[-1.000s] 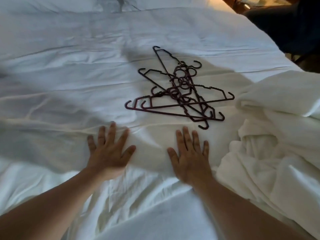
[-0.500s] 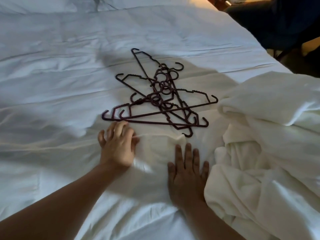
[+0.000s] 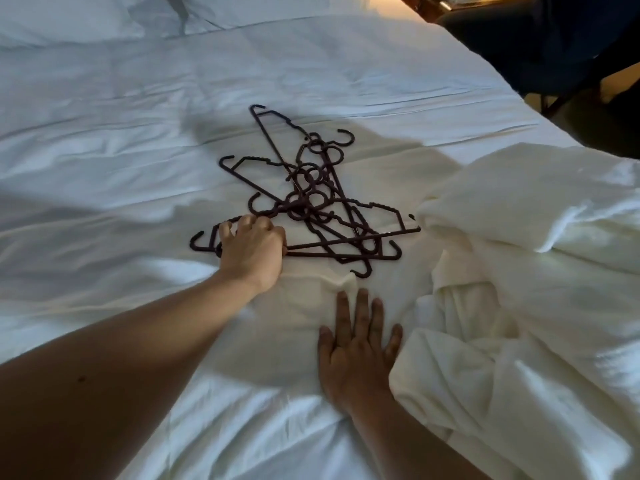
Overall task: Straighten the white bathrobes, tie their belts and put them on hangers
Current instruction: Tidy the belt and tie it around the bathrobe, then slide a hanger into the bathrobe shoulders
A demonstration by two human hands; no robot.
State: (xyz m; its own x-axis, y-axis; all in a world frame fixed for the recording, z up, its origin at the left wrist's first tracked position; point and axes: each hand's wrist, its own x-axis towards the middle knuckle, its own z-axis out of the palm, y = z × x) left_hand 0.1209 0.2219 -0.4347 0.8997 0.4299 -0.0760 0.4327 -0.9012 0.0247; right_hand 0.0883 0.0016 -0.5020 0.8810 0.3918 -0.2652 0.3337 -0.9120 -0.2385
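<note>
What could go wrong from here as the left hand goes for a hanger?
1. The hangers lie interlocked in one pile; the left hand, fingers curled over the near one, may drag several along.
2. The bathrobes sit crumpled against the pile; a hook could snag them.
3. The right hand lies flat on the bed, steadying nothing.

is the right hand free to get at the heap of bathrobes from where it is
Probably yes: the right hand lies flat on the bed right beside the bathrobes, holding nothing, with nothing between them. The left hand is busy at the hangers.
</note>
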